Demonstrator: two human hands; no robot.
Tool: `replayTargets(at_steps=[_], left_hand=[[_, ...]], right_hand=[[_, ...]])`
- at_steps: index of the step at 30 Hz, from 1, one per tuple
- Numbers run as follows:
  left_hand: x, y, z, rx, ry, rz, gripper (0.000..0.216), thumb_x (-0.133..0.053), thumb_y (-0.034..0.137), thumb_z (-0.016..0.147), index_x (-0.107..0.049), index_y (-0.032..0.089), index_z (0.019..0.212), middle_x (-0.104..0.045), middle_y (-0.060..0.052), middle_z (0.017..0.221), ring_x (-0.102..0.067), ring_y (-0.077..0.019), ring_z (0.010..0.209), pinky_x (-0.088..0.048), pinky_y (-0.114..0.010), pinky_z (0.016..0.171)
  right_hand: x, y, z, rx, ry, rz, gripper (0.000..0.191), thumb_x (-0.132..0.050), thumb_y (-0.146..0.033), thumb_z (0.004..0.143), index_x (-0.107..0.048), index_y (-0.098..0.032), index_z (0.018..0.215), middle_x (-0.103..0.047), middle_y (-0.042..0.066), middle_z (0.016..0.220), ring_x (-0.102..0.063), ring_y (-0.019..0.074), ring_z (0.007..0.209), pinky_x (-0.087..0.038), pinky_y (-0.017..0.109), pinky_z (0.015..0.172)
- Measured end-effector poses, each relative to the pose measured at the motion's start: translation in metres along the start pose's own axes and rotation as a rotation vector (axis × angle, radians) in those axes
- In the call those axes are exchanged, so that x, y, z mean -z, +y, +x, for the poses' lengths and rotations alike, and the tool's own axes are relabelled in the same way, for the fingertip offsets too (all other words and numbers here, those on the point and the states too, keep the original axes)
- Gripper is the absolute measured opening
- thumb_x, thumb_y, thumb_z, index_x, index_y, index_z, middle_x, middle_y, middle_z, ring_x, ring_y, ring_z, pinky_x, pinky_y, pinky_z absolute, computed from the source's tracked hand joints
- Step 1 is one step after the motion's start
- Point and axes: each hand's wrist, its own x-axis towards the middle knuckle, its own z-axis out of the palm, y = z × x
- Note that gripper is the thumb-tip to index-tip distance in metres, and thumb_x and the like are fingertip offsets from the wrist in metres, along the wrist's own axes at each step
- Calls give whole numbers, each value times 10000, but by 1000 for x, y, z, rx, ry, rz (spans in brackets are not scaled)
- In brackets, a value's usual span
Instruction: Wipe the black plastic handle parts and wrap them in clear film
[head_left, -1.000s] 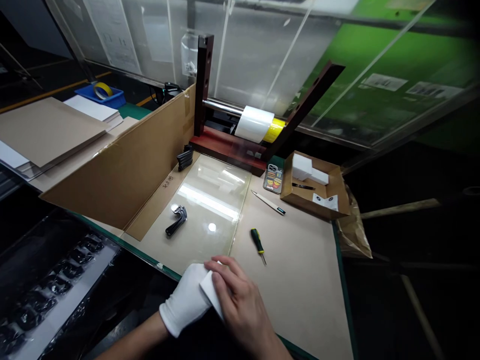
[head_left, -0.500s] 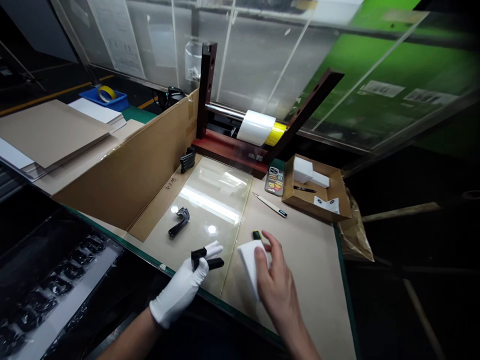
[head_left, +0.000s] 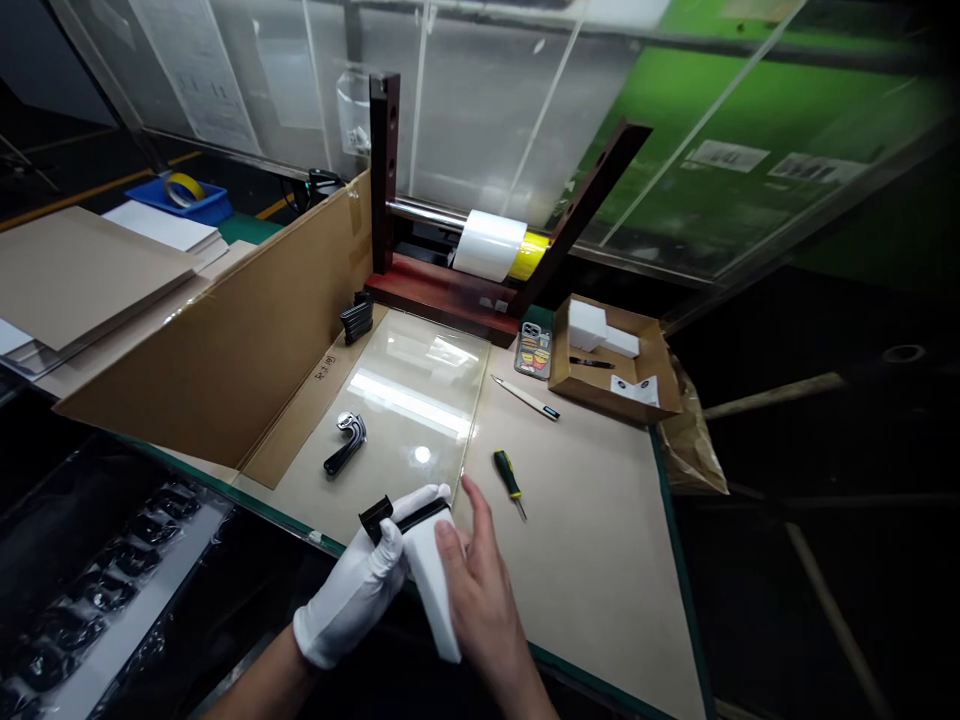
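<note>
My left hand, in a white glove, is closed around a black plastic part near the table's front edge. My bare right hand grips a white foam block and presses it against the part's long arm. The foam hides some of that arm. Left of the hands lies a black curved handle with a shiny end. A green and yellow screwdriver rests to the right of them.
Beyond the hands is a clear sheet. A roll stand holds white film and yellow tape. A white pen-shaped tool, phone and cardboard tray sit right. A cardboard wall stands left; black pieces lie beside it.
My right hand has moved left with the foam block, bringing it from apart onto the black part. The screwdriver, mostly hidden before, now shows whole. The view has shifted slightly.
</note>
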Motion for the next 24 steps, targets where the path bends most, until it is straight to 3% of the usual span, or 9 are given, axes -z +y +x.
replayTargets(at_steps=[4,7,9,11,14,17,19,22,24], left_hand=[[1,5,2,-24,-2,142,504,-513,541,989,-622,230,1370,-523,-122,1517,-465,-316,1410,-313,-475,1225],[1,9,2,-67,34,305,429,-470,536,1006,-718,213,1140,-604,-119,1415,-530,-296,1328,-347,-456,1194],[4,14,2,-137,148,458,481,-427,549,1013,-698,190,844,-706,-117,1172,-623,-270,1147,-421,-427,1116],[12,21,4,-184,379,706,529,-429,591,995,-578,199,673,-685,-79,821,-644,-225,825,-521,-369,880],[32,40,17,-216,701,1327,420,-501,561,969,-553,204,755,-586,-42,709,-559,-211,660,-446,-327,642],[52,58,40,-189,803,1906,338,-465,463,995,-593,164,902,-616,-108,875,-601,-268,799,-420,-335,649],[61,65,54,-103,803,2098,384,-442,470,999,-622,148,892,-618,-129,889,-606,-278,778,-394,-334,605],[68,67,66,-26,766,2214,469,-442,534,986,-656,140,849,-631,-132,846,-610,-280,702,-373,-350,592],[69,65,69,-16,738,2240,477,-440,534,985,-668,140,841,-645,-130,819,-621,-286,692,-368,-356,604]], right_hand=[[-2,3,8,-38,-82,96,676,-385,-529,1027,-188,-268,1618,-750,89,1127,-756,264,850,-615,356,695],[10,13,31,-123,43,153,686,-420,-558,1003,-279,-224,1586,-755,107,1073,-739,253,724,-601,341,589],[24,27,43,-213,211,172,724,-390,-594,997,-284,-164,1570,-756,123,989,-703,248,617,-562,332,491],[35,44,40,-253,253,150,725,-359,-629,995,-318,-166,1551,-752,129,995,-689,242,598,-548,327,472],[46,65,12,-254,5,51,673,-431,-666,963,-477,-241,1482,-706,125,1252,-737,281,964,-615,398,781],[70,72,5,-245,-263,-35,646,-550,-649,912,-564,-267,1432,-612,91,1433,-588,301,1306,-498,454,1057],[104,67,37,-229,-121,-63,640,-620,-585,874,-578,-248,1417,-645,107,1386,-655,295,1207,-559,407,971],[177,48,129,-283,390,-117,666,-618,-451,876,-499,-143,1455,-704,172,1212,-726,265,917,-609,355,718],[222,32,195,-297,508,-148,604,-595,-390,914,-504,-72,1419,-692,214,1168,-715,251,867,-591,341,653]])
